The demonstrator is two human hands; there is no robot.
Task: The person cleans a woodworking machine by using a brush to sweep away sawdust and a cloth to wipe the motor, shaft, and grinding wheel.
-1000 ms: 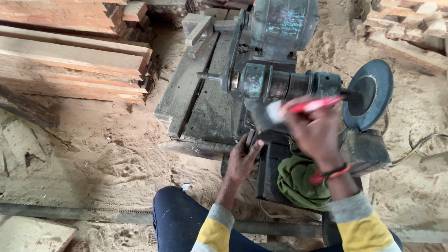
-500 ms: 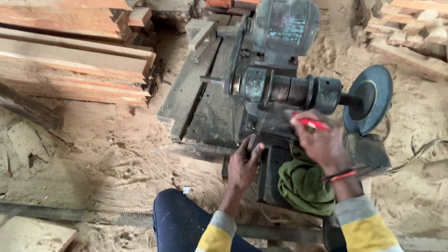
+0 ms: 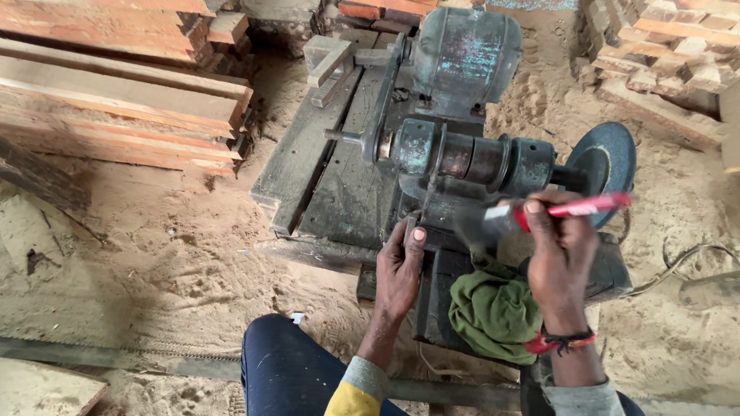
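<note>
My right hand point(image 3: 560, 254) grips a red-handled brush point(image 3: 574, 207) with pale bristles, held over the base of a bench grinder point(image 3: 462, 158). Its bristle end sits just below the grinder's shaft housing. The dark grinding wheel point(image 3: 609, 163) stands at the shaft's right end, close behind the brush handle. My left hand point(image 3: 398, 271) rests on the front edge of the grinder's metal base, fingers curled against a small upright part. A green cloth point(image 3: 493, 312) lies bunched on the base between my two hands. A large motor point(image 3: 465, 54) sits behind the shaft.
Long wooden planks point(image 3: 116, 100) are stacked at the left. Short wood blocks point(image 3: 663, 38) are piled at the top right. Sawdust point(image 3: 154, 262) covers the ground all around. A cable point(image 3: 686, 258) runs off to the right. My knee in dark trousers point(image 3: 297, 370) is at the bottom.
My right hand with the brush has swept back and forth over the grinder base, dropping lower and then rising a little. My left hand has stayed on the base's front edge.
</note>
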